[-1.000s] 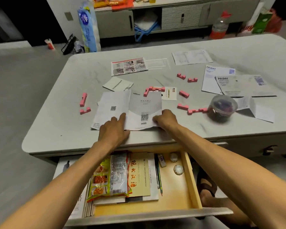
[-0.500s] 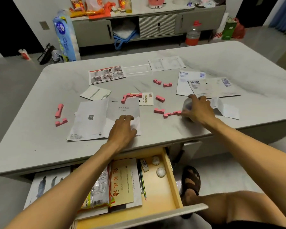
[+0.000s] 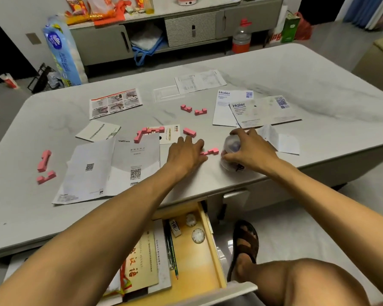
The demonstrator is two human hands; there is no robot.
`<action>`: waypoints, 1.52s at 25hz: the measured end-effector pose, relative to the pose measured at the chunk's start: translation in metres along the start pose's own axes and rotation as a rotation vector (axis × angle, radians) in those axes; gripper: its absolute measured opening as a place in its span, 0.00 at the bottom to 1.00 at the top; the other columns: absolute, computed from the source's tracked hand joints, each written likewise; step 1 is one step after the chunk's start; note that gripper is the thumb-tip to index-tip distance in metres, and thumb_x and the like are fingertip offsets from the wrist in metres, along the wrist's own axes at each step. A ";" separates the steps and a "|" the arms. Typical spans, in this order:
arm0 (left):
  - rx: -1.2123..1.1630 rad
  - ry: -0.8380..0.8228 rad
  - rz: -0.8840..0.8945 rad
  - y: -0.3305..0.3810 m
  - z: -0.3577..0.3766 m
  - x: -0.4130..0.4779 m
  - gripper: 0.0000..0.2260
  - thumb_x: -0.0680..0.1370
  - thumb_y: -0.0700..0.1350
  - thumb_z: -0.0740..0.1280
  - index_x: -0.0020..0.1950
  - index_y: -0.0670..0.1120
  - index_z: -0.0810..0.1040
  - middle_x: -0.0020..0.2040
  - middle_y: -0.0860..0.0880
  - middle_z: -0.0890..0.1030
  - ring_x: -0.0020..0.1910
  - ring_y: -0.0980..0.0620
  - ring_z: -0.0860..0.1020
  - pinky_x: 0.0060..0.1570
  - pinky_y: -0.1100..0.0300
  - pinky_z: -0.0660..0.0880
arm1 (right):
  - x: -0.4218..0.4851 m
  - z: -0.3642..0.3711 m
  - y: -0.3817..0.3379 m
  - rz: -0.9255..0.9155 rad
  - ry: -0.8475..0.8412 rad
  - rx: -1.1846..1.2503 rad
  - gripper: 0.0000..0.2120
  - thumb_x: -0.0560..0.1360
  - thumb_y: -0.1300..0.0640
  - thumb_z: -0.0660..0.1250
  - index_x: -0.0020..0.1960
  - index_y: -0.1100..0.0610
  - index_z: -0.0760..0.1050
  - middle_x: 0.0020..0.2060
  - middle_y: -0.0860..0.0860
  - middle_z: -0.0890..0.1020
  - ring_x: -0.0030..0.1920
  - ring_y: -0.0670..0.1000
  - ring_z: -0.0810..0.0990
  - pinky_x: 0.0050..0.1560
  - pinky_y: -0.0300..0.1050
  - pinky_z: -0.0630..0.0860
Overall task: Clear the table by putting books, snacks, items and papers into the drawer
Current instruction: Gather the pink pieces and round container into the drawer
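While the right hand (image 3: 252, 153) curls its fingers round a clear plastic tub (image 3: 230, 146) near the front edge of the desk (image 3: 296, 80), the left hand (image 3: 184, 156) lies flat just beside it, fingers straight and slightly spread, their tips touching a pink block (image 3: 213, 150) that sits between the 2 hands. The tub looks tilted under the grip, with something dark inside that is too blurred to identify. More pink blocks (image 3: 149, 132) are scattered across the desk. A large unfolded leaflet (image 3: 111, 168) lies left of the left forearm, and 2 overlapping Haier leaflets (image 3: 263, 111) lie beyond the right hand. Below the desk edge the drawer (image 3: 195, 266) stands pulled open, holding a book with red characters (image 3: 142, 268) and pencils (image 3: 171, 255) beside it.
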State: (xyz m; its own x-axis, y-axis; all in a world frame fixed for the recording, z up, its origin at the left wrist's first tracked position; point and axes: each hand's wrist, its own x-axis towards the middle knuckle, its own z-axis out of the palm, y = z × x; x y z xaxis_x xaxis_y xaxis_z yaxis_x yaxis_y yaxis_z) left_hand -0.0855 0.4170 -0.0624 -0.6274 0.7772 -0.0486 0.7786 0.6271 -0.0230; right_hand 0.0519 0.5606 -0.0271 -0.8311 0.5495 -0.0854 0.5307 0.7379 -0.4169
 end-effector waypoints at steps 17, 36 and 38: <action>0.089 -0.081 0.133 -0.039 -0.029 0.074 0.12 0.81 0.43 0.60 0.64 0.44 0.72 0.56 0.41 0.77 0.50 0.41 0.76 0.43 0.56 0.68 | 0.031 0.032 -0.016 -0.097 0.065 -0.011 0.38 0.64 0.40 0.71 0.71 0.46 0.64 0.63 0.55 0.69 0.63 0.59 0.69 0.52 0.50 0.72; -0.358 0.076 0.022 -0.039 -0.010 0.177 0.11 0.78 0.50 0.67 0.48 0.46 0.68 0.48 0.42 0.80 0.42 0.41 0.78 0.44 0.50 0.77 | 0.068 0.035 -0.015 -0.143 0.104 0.002 0.37 0.65 0.41 0.72 0.71 0.45 0.64 0.62 0.54 0.69 0.62 0.58 0.69 0.56 0.49 0.70; -0.221 0.038 0.069 -0.033 -0.005 0.181 0.11 0.78 0.51 0.67 0.48 0.44 0.69 0.48 0.43 0.79 0.42 0.42 0.76 0.42 0.52 0.73 | 0.072 0.036 -0.014 -0.148 0.114 -0.009 0.37 0.65 0.41 0.71 0.71 0.46 0.63 0.62 0.55 0.69 0.61 0.58 0.69 0.55 0.49 0.70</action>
State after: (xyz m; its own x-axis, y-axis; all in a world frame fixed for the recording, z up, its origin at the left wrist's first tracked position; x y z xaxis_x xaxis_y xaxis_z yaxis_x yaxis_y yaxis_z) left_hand -0.2249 0.5375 -0.0657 -0.5760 0.8174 -0.0052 0.8005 0.5654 0.1986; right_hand -0.0210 0.5755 -0.0598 -0.8765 0.4748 0.0795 0.4058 0.8175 -0.4087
